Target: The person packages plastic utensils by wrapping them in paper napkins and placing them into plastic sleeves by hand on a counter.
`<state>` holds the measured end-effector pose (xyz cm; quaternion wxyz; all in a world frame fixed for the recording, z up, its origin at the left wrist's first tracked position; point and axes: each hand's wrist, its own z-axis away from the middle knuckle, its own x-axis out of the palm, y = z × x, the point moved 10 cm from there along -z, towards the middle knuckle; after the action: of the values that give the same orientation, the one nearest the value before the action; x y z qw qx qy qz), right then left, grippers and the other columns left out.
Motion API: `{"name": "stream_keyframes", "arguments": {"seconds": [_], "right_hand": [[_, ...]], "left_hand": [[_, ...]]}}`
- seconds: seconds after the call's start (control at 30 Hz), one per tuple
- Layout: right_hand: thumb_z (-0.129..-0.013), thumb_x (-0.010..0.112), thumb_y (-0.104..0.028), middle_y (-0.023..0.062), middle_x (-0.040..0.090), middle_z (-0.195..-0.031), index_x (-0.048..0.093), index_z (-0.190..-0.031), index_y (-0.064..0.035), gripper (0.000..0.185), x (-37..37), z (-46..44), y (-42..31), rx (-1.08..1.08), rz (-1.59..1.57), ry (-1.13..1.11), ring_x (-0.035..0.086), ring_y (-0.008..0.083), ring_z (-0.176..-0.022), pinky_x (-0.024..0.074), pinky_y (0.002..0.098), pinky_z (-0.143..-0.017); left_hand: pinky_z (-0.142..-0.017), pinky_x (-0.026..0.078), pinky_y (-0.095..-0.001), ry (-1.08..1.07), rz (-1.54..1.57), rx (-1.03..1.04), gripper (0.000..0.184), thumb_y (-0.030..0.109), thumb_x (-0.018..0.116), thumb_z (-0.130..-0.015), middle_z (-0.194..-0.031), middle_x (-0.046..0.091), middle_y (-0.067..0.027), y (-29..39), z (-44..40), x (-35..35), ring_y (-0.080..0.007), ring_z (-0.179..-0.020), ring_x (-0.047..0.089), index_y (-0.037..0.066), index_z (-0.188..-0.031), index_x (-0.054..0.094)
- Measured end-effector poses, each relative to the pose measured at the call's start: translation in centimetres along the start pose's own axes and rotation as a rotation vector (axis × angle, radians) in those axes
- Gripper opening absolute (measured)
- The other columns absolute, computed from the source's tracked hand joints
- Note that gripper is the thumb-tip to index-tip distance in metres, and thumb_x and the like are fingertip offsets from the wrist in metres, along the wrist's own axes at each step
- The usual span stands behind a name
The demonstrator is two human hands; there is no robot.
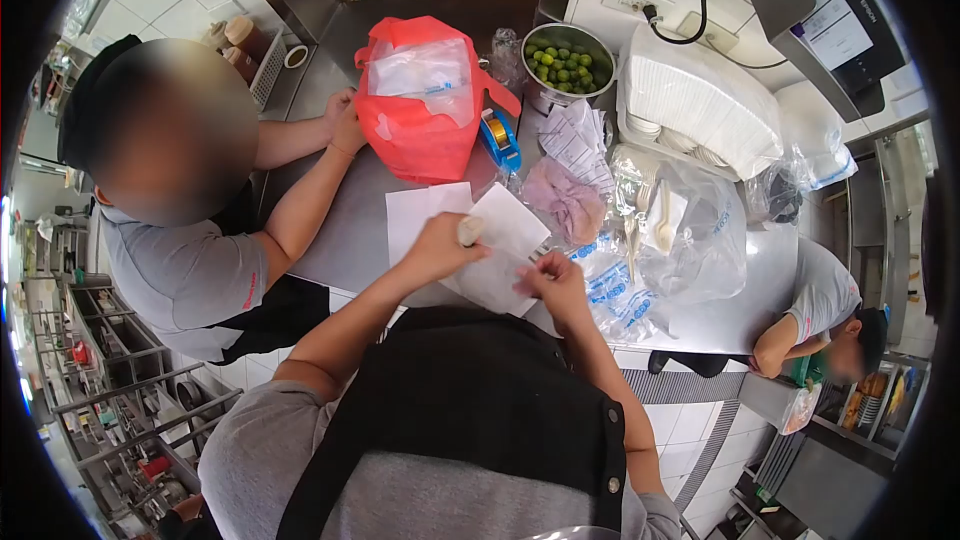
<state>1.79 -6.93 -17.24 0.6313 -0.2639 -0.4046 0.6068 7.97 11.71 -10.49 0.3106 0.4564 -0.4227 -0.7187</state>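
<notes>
With twelve o'clock straight ahead of the wearer's hands, a co-worker in a grey shirt (185, 275) stands toward ten, their hands (346, 125) at the side of a bright red, soft-handled bag (420, 145) packed with white plastic, toward eleven. Below that bag, at ten o'clock, a plain white flat sheet (408, 220) lies on the grey metal counter (335, 195). The wearer's left hand (442, 248) is closed around a small, pale, rounded piece (469, 230), whose nature I cannot tell. Between the two hands, at the centre, is a thin whitish sheet (490, 280), paper or film, beside a second white rectangular sheet (507, 208) toward twelve. The right hand (557, 282) has its fingertips bunched near that sheet's edge; blur hides whether they are clamped on anything. The step in hand looks like two-handed handling of the thin sheet, and the next move probably calls for steady left fingers and fine right fingertip control. Farther right come a blue tape dispenser (503, 148) at twelve, a crumpled mauve cloth (570, 202) between one and two, and a clear plastic bag (712, 255) at three, near the right hand's side.
</notes>
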Motion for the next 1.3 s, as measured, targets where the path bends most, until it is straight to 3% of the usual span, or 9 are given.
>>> {"name": "stream_keyframes", "arguments": {"seconds": [0.2,0.4,0.57,0.67,0.77,0.97,1.03,1.17,1.3], "right_hand": [[-0.09,0.066,-0.009,0.0081,0.065,-0.09,0.058,-0.1,0.0025,0.017,-2.6,-0.7,-7.1,-0.369,0.183,0.224,0.067,0.0152,-0.083,0.0557,0.0285,-0.069],[-0.073,0.079,-0.015,0.0172,0.066,-0.096,0.059,-0.1,-0.0001,0.036,0.1,-1.7,-9.3,-0.541,1.034,0.418,0.064,0.0305,-0.089,0.0524,0.0385,-0.071],[-0.071,0.078,-0.014,0.0193,0.068,-0.092,0.064,-0.099,0.0022,0.035,-1.6,-3.8,-7.7,-0.513,0.881,0.378,0.066,0.032,-0.085,0.0514,0.0393,-0.073],[-0.073,0.076,-0.012,0.0189,0.069,-0.085,0.067,-0.097,0.0043,0.03,-3.3,-3.5,-8.2,-0.522,0.718,0.396,0.068,0.0292,-0.076,0.0512,0.0363,-0.069],[-0.081,0.069,-0.01,0.0091,0.068,-0.075,0.067,-0.092,0.0054,0.019,-6.0,-1.7,-9.8,-0.603,0.453,0.445,0.059,0.0119,-0.065,0.0467,0.0276,-0.06],[-0.084,0.061,-0.006,0.0107,0.064,-0.079,0.062,-0.095,0.0033,0.015,-9.3,5.7,-13.1,-0.559,0.286,0.545,0.056,0.0139,-0.069,0.045,0.0292,-0.061],[-0.085,0.058,-0.003,0.0127,0.066,-0.082,0.063,-0.1,0.0034,0.017,-8.5,7.6,-14.0,-0.551,0.465,0.565,0.059,0.015,-0.073,0.0475,0.0298,-0.066],[-0.085,0.055,-0.001,0.0185,0.07,-0.092,0.064,-0.109,0.0031,0.026,-6.6,9.6,-13.7,-0.602,0.526,0.51,0.066,0.0182,-0.084,0.0499,0.0314,-0.079],[-0.079,0.05,0.003,0.0193,0.069,-0.11,0.064,-0.091,0.0051,0.019,-5.7,6.4,-9.5,-0.427,0.093,0.19,0.065,0.017,-0.093,0.0496,0.0296,-0.079]], "left_hand": [[-0.062,0.049,-0.0329,0.311,-0.209,0.083,0.019,0.01,0.075,-0.073,-0.071,0.063,-0.0116,5.0,1.8,-5.5,-0.024,-0.065,0.063,0.001,-0.079,0.06],[-0.074,0.049,-0.0356,0.382,-0.255,0.259,0.019,0.0,0.072,-0.072,-0.087,0.063,-0.0154,7.4,1.3,-4.5,-0.0324,-0.084,0.063,-0.001,-0.086,0.059],[-0.071,0.049,-0.0348,0.496,-0.167,0.351,0.024,-0.002,0.074,-0.071,-0.084,0.063,-0.0109,6.8,0.6,-3.6,-0.0256,-0.08,0.064,0.0,-0.087,0.057],[-0.069,0.05,-0.0277,0.271,0.126,0.097,0.025,-0.001,0.077,-0.072,-0.082,0.063,-0.0048,0.7,-2.7,-0.4,-0.0103,-0.076,0.062,0.002,-0.089,0.06],[-0.07,0.051,-0.0264,0.181,0.29,0.126,0.024,-0.001,0.077,-0.072,-0.083,0.064,-0.0055,-0.3,-3.9,3.0,-0.0114,-0.078,0.064,0.001,-0.089,0.059],[-0.077,0.053,-0.0331,0.119,0.335,0.058,0.017,-0.002,0.07,-0.076,-0.091,0.068,-0.0107,1.2,-5.4,5.9,-0.0226,-0.083,0.068,-0.003,-0.093,0.066],[-0.08,0.052,-0.0338,0.174,-0.058,0.372,0.024,-0.003,0.071,-0.072,-0.095,0.067,-0.0108,4.4,-5.6,6.1,-0.0267,-0.087,0.067,-0.002,-0.096,0.067],[-0.083,0.051,-0.0342,0.155,-0.136,0.392,0.03,-0.002,0.072,-0.068,-0.101,0.066,-0.0116,5.3,-6.2,7.1,-0.0302,-0.089,0.065,-0.001,-0.098,0.067],[-0.081,0.052,-0.034,0.017,0.141,0.097,0.038,0.003,0.076,-0.064,-0.103,0.066,-0.0101,1.7,-7.8,8.3,-0.0251,-0.093,0.066,0.001,-0.101,0.067]]}}
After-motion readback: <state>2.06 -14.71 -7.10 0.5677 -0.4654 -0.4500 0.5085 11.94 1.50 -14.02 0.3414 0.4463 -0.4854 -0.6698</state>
